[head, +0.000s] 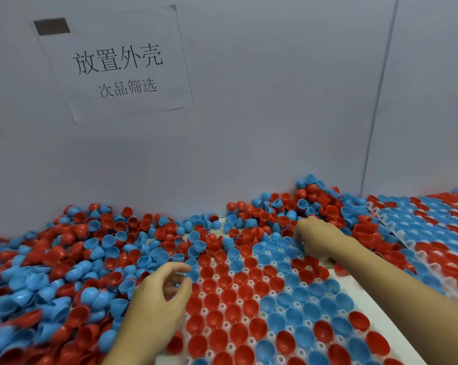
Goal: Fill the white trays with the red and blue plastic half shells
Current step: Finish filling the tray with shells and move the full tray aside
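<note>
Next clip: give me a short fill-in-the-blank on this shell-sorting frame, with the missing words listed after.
1. The white plastic tray in front of the person holds red and ____ plastic half shells, open side up.
2. The loose heap of plastic half shells lies mostly to the ____ of that tray.
3. The right hand reaches to the tray's ____ edge, near the wall.
4. The white paper sign hangs on the ____.

Missing words: blue; left; far; wall

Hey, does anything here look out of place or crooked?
The paper sign on the wall hangs tilted, and its lower left corner is lifting. Loose half shells lie heaped left of the tray.
</note>
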Motion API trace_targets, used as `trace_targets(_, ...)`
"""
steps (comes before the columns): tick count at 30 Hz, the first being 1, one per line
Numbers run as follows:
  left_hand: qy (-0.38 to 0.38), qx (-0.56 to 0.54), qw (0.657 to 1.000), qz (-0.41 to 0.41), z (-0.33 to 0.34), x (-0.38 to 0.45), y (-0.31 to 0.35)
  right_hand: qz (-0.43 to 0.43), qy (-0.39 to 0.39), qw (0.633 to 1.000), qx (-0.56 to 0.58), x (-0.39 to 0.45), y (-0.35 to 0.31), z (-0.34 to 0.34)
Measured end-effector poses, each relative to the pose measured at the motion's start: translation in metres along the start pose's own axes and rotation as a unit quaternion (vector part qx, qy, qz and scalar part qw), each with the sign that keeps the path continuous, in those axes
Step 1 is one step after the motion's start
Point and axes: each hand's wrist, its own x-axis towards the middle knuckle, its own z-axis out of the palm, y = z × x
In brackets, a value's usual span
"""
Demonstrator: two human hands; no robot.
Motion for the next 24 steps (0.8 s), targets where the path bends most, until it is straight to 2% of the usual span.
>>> trace_targets(7, 0.011, 0.013, 0.999, -0.032, 0.004, -0.018, -0.007, 0.01, 0.054, 0.997, 0.052, -0.019, 0.004, -0.003)
trace_targets(11, 0.028, 0.061, 0.997, -0.049, 0.009, -0.03, -0.013, 0.024, 0.077, 0.988, 0.134, -0.055, 0.003, -0.009)
trace_targets(15, 0.055, 0.101, 0.991, -0.066, 0.014, -0.046, -0.014, 0.068, 0.071, 0.975, 0.2, -0.108, 0.007, -0.004)
trace_targets(19, 0.057, 0.169, 0.98, -0.087, 0.014, -0.069, -0.007, 0.171, 0.047, 0.956, 0.235, -0.161, 0.02, 0.005)
trace_targets(24, -0.003, 0.213, 0.967, -0.137, 0.02, -0.092, 0.001, 0.213, 0.002, 0.933, 0.291, -0.198, 0.03, 0.019)
